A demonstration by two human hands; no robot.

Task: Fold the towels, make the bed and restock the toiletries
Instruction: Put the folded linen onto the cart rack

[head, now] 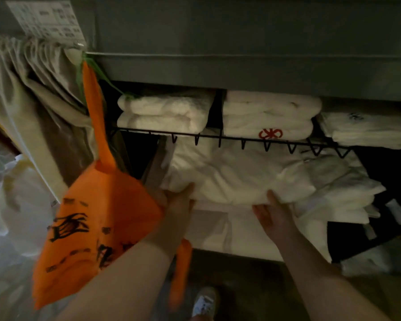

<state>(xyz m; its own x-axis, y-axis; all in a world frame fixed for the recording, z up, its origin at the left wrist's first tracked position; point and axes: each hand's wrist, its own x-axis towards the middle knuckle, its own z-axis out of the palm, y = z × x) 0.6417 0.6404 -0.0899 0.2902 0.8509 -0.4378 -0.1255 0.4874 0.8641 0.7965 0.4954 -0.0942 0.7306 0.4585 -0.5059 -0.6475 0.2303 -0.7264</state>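
A thick stack of folded white linen (229, 174) lies on the lower shelf of a housekeeping cart. My left hand (180, 200) grips its front left corner, thumb on top and fingers hidden underneath. Palm up, my right hand (272, 212) slides under the front right edge, its thumb lying on the cloth. On the wire shelf (218, 136) above sit two folded white towels (162, 112), a second towel stack with a red logo (269, 119) and more folded white cloth (368, 130).
An orange bag with black print (95, 223) hangs from the cart's left corner and brushes my left forearm. A beige laundry sack (28, 100) hangs further left, with white plastic bags (7, 205) below. The grey cart top (241, 42) overhangs the shelves. My white shoe (204, 302) stands on dark floor.
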